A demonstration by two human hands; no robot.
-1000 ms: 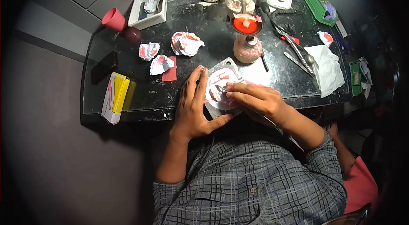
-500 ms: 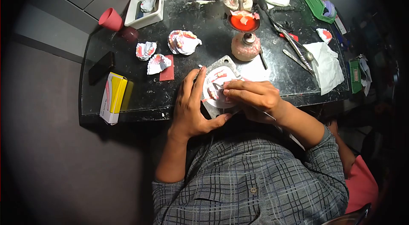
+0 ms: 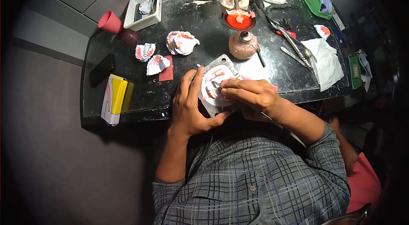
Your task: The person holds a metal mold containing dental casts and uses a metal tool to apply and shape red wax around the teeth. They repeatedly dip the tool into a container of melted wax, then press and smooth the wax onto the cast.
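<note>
Here, the grip of the right hand point(image 3: 251, 94) was closed on a thin metal tool point(image 3: 264, 115), its tip at the pink-and-white dental cast point(image 3: 212, 92). The cast sat on a metal plate point(image 3: 222, 60) at the near edge of the table point(image 3: 145, 93). The left hand point(image 3: 191, 103) lay against the cast's left side, fingers straight, thumb along the plate's near edge, its grip open. The fingers hid much of the cast and most of the tool. Beyond stood a spirit lamp point(image 3: 242, 45) and more casts point(image 3: 182, 42). A yellow-and-white box point(image 3: 113, 98) lay at the left, its print too small to read.
</note>
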